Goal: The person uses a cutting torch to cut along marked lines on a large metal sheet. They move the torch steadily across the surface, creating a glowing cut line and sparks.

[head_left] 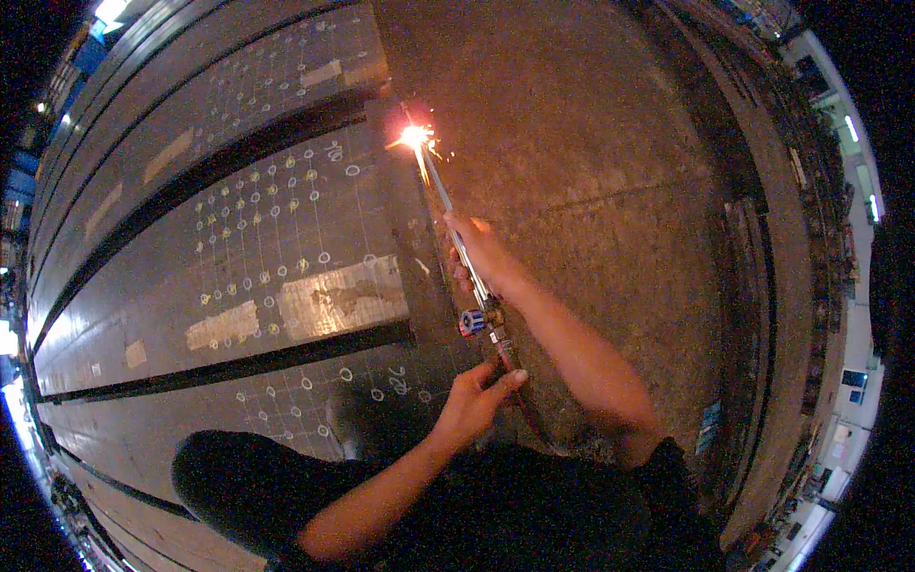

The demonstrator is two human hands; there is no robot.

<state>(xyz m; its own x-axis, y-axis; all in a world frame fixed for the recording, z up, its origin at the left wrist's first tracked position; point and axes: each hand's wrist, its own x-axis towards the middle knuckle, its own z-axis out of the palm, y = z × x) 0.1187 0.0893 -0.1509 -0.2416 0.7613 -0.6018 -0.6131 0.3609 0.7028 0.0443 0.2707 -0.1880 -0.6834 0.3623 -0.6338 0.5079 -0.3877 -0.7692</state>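
The right hand (484,253) wraps its fingers around the tube of a metal torch (471,267); the left hand (470,405) closes its fingers on the rear end, behind a blue knob (472,322). The tip meets bright sparks (416,136) near the right edge of a dark beam (357,224) bearing pale circles.

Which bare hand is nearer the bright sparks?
The right hand, holding the slim silver metal tube; the left hand sits back past the round blue knob.

Black short-sleeved top (581,500), dark trousers (238,486), bare forearms (586,348)
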